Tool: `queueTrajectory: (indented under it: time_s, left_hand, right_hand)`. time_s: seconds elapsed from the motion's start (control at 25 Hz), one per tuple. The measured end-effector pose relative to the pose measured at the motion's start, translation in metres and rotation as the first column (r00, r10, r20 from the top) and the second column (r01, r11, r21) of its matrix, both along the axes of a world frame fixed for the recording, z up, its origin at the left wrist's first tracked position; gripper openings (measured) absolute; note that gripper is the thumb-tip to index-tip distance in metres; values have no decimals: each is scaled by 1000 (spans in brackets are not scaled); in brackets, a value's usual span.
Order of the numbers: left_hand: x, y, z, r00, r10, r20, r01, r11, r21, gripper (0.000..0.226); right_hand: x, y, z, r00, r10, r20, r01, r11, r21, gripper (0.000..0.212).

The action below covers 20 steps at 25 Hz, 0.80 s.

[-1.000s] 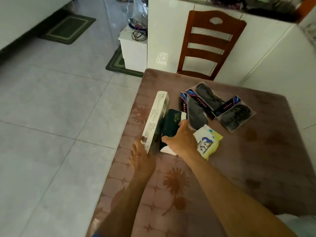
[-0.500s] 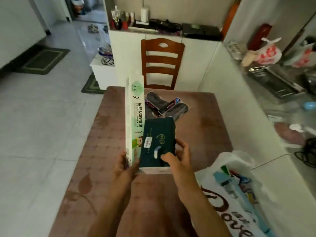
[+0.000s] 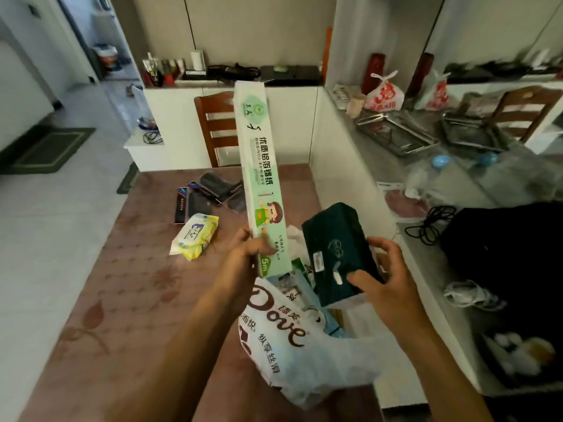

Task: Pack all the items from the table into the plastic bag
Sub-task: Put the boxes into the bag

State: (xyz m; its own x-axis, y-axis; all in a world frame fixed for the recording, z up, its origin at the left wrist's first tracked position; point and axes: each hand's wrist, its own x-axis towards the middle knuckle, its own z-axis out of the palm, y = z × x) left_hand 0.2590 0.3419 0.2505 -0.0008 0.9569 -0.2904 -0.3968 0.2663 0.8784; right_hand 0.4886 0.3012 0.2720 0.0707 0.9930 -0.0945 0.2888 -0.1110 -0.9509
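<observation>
My left hand point(image 3: 243, 263) grips the lower end of a long pale-green foil box point(image 3: 260, 175), held upright above the table. My right hand point(image 3: 384, 278) holds a dark green tissue pack point(image 3: 338, 251) tilted over the mouth of the white plastic bag point(image 3: 292, 339), which lies at the table's right edge with several items inside. A yellow wipes pack point(image 3: 195, 236) rests on the brown table point(image 3: 128, 300). Beyond it lie several packets of black socks point(image 3: 210, 190).
A wooden chair point(image 3: 216, 126) stands at the table's far side. A white partition point(image 3: 341, 178) borders the table on the right, with a grey counter point(image 3: 411, 166) behind it holding metal trays, bags, a cable and a dark bag point(image 3: 511, 254).
Both hands lifted the foil box and tissue pack off the table and carried them right, separating them. The tissue pack now hangs over the bag's opening; my view swung right.
</observation>
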Motion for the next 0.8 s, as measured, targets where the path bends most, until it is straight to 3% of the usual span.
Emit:
queueTrajectory:
  time_s: [0.12, 0.2, 0.28, 0.36, 0.44, 0.52, 0.6, 0.68, 0.8]
  left_hand:
    - [26, 1, 6, 975, -17, -223, 7, 999, -43, 39]
    - [31, 9, 12, 939, 50, -342, -59, 998, -15, 33]
    - [33, 18, 17, 903, 35, -428, -23, 999, 34, 38]
    - [40, 23, 19, 857, -20, -516, 43, 999, 33, 35]
    - [45, 28, 16, 810, -39, -585, 59, 998, 16, 26]
    - [44, 31, 14, 820, -28, -572, 45, 999, 16, 27]
    - [38, 37, 12, 886, 16, -464, -7, 1000, 22, 34]
    - [30, 40, 15, 945, 58, -322, -50, 998, 32, 44]
    - [18, 37, 15, 969, 44, -244, -34, 998, 47, 59]
  right_hand:
    - [29, -9, -34, 991, 54, 121, -43, 995, -90, 52]
    - [31, -10, -47, 945, 121, 303, -110, 993, -53, 57]
    - [22, -2, -57, 803, 155, 576, -218, 975, 41, 67]
    - [3, 8, -72, 651, 201, 732, -341, 939, 46, 72]
    - [-14, 10, -87, 645, 350, 679, -411, 908, -78, 72]
    - [-19, 7, -104, 739, 479, 474, -459, 873, -165, 67]
    - [-21, 5, -116, 811, 548, 205, -506, 833, -225, 58]
    - [-28, 5, -125, 811, 585, 10, -549, 768, -330, 57]
    - [-35, 15, -124, 793, 607, 39, -527, 718, -456, 53]
